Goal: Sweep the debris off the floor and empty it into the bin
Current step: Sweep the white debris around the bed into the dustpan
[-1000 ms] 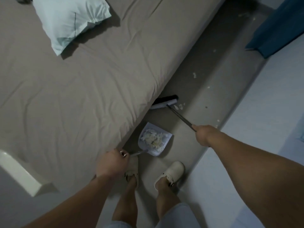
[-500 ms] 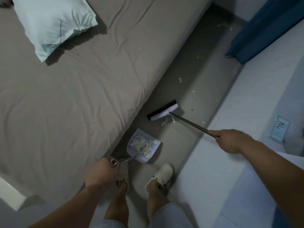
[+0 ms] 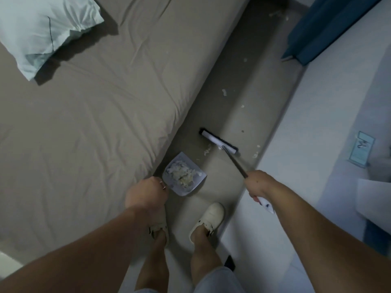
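Note:
My left hand (image 3: 146, 193) grips the handle of a pale dustpan (image 3: 197, 182) that sits on the floor beside the bed, heaped with white debris (image 3: 183, 173). My right hand (image 3: 259, 185) grips the dark broom handle (image 3: 234, 162). The broom head (image 3: 219, 142), white with black bristles, rests on the floor just beyond the pan. A few white scraps (image 3: 207, 151) lie between broom and pan. More scraps (image 3: 224, 92) are scattered up the narrow floor strip. No bin is in view.
A bed with a taupe sheet (image 3: 95, 123) and a pale pillow (image 3: 40, 28) fills the left. A white wall (image 3: 317, 123) bounds the right, with a blue curtain (image 3: 330, 26) at the far end. My feet in white clogs (image 3: 208, 220) stand on the floor strip.
The broom head has swung right, away from the bed edge, and turned. My right hand drew in closer. The dustpan stays in my left hand at the same spot.

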A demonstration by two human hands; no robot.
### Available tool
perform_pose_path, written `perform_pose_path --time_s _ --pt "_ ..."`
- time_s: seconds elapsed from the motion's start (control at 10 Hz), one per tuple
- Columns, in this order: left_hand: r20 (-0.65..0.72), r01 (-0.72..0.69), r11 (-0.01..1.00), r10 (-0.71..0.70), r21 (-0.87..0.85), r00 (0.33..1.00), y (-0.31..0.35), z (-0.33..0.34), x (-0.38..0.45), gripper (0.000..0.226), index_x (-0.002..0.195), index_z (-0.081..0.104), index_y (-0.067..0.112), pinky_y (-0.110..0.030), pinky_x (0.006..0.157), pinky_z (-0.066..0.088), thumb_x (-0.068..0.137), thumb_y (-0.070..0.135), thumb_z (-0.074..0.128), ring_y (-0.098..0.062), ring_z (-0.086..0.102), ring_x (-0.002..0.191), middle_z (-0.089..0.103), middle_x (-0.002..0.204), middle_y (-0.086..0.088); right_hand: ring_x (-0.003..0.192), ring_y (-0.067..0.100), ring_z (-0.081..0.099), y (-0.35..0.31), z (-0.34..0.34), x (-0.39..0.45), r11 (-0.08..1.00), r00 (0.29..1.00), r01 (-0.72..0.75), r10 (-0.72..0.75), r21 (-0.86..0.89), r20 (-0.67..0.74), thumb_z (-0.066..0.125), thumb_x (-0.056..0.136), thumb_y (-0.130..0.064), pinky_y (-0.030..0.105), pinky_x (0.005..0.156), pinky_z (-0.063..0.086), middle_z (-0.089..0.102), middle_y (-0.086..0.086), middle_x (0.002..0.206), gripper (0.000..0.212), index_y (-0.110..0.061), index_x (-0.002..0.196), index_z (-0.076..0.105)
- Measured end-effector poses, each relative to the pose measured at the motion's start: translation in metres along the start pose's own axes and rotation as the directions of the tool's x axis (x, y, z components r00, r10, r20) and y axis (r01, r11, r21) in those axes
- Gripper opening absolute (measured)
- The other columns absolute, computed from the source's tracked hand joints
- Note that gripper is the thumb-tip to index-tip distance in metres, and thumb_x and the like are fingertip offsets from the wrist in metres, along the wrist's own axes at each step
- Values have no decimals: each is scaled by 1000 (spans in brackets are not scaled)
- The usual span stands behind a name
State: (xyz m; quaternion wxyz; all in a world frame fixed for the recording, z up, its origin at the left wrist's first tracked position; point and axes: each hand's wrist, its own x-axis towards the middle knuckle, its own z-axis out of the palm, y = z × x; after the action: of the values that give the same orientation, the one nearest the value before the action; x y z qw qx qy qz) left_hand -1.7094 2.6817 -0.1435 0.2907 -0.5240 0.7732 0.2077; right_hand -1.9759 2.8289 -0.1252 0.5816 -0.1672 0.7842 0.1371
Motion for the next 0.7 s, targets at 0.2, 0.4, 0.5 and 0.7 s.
perform_pose_path --time_s 0.2,0.4,0.5,0.7 --pt "165 -94 995 88 28 982 -17 21 28 35 112 62 15 -35 85 52 100 35 36 -32 65 108 67 118 -11 50 25 55 29 7 -6 962 988 2 40 274 -147 38 92 2 25 46 43 63 17 73 49 -15 136 51" --pt "143 -99 995 95 21 985 -12 20 35 33 112 62 14 -37 85 51 97 32 39 -32 65 107 67 116 -11 98 21 64 -20 41 -21 981 999 24 -28 -191 -20 67 85 -3 24 73 46 63 11 125 25 -1 110 66" --pt "141 -97 995 95 10 985 -12 23 36 34 108 67 21 -36 83 53 94 40 42 -30 66 103 69 111 -5 100 29 65 -18 69 -16 991 999 31 -25 -127 47 63 84 1 25 69 45 61 16 122 48 0 131 56" --pt "116 -130 991 129 2 985 -7 21 30 34 110 71 18 -36 88 53 97 36 45 -29 66 108 71 115 -5 56 18 59 -3 91 -48 946 972 62 15 318 -234 36 97 -20 26 48 50 55 -1 72 46 -22 142 43"
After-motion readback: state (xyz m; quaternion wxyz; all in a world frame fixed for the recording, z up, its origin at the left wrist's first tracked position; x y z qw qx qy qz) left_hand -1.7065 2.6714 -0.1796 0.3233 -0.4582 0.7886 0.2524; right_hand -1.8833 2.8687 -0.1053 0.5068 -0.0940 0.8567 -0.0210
